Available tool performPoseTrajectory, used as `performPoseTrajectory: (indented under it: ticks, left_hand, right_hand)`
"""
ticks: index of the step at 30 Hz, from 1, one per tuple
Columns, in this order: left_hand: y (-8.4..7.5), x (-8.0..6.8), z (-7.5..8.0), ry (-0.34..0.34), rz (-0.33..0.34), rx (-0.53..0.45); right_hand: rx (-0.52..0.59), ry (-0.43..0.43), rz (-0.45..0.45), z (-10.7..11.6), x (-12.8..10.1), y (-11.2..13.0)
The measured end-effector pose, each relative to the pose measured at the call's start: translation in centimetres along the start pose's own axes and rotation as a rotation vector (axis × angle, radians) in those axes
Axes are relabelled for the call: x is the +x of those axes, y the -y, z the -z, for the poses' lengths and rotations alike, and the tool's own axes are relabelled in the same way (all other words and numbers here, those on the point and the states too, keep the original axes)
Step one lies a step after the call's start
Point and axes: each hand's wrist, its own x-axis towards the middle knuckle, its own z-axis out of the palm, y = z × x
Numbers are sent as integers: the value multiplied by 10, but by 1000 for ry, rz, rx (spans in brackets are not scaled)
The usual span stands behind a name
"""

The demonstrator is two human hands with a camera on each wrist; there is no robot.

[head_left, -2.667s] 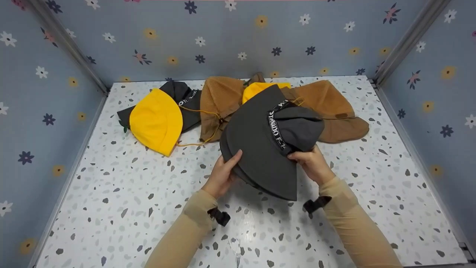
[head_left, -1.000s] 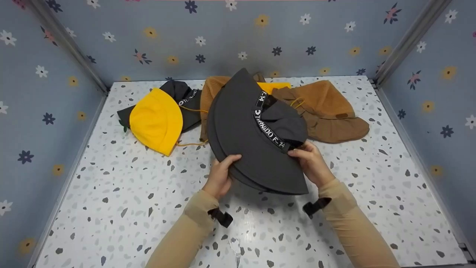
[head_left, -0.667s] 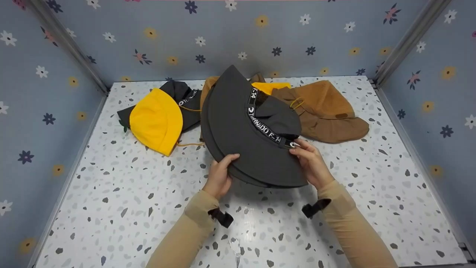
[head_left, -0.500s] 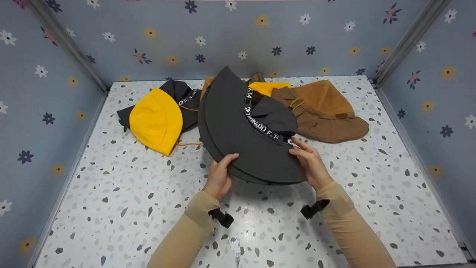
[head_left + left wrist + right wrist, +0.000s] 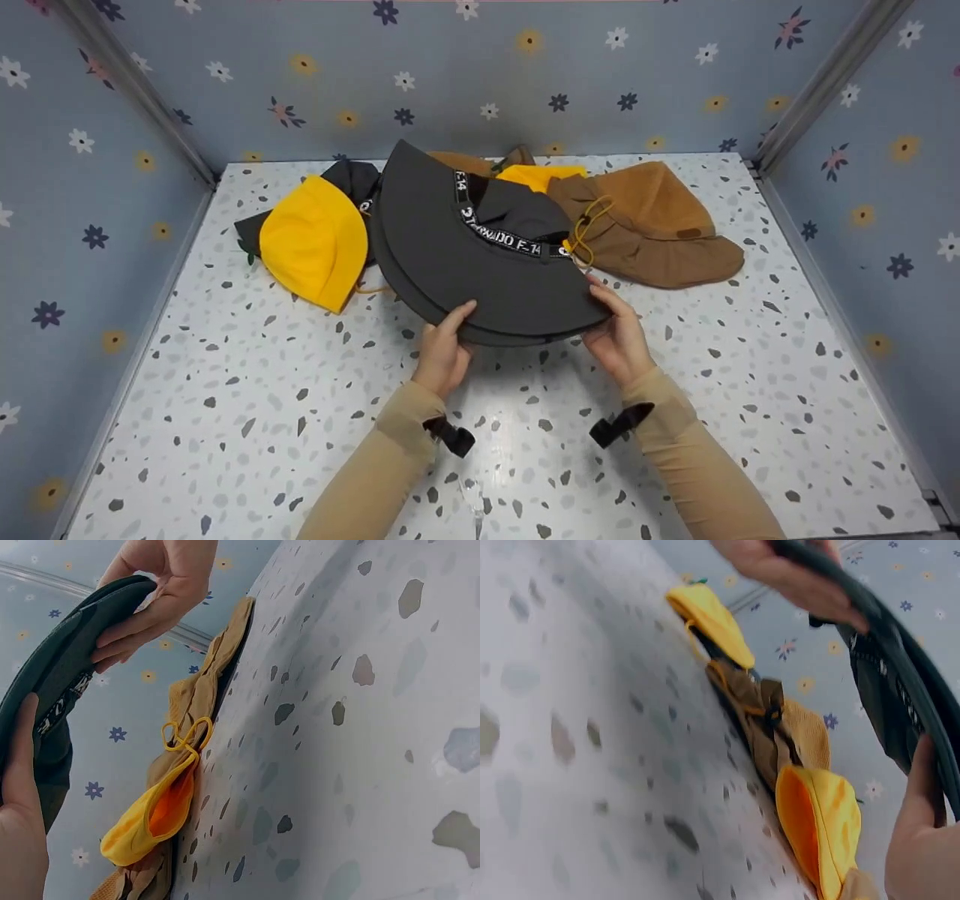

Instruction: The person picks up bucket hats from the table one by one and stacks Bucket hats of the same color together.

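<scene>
Head view: at centre, the left hand (image 5: 444,354) is pinching a dark grey hat (image 5: 480,277) by its brim; the right hand (image 5: 621,336) is gripping its right edge, thumb apparently hidden. A yellow hat (image 5: 313,244) is lying left, a brown hat (image 5: 660,210) right.

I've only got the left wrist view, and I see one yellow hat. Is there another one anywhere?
Observer: Yes, the head view shows another yellow hat lying partly over a gray hat.
Operator: Cool! What does the writing on the held hat end with?
Observer: In the head view, its band reads "F-14" at the end.
Operator: Does a brown hat have a label?
Observer: The rightmost brown hat has a small darker patch.
</scene>
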Motion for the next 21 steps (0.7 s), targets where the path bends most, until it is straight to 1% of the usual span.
performPoseTrajectory:
  ticks: [2,5,10,12,16,21]
  left_hand:
    - [1,0,-1,0,-2,-16]
    - [3,-1,-3,-6,-6,-28]
    - [6,-1,-7,-10,-43,-19]
    - [8,-2,-8,-11,-50,-12]
    - [12,-3,-11,-28,-39,6]
    - [20,-3,-16,-14,-59,43]
  right_hand:
    - [97,-26,6,-7,0,-7]
    - [180,-43,18,-15,0,-17]
    - [243,-47,59,-22,0,-25]
    - [248,-47,67,-24,0,-27]
    - [240,-51,91,-26,0,-29]
    - [221,-28,133,-30,-1,-33]
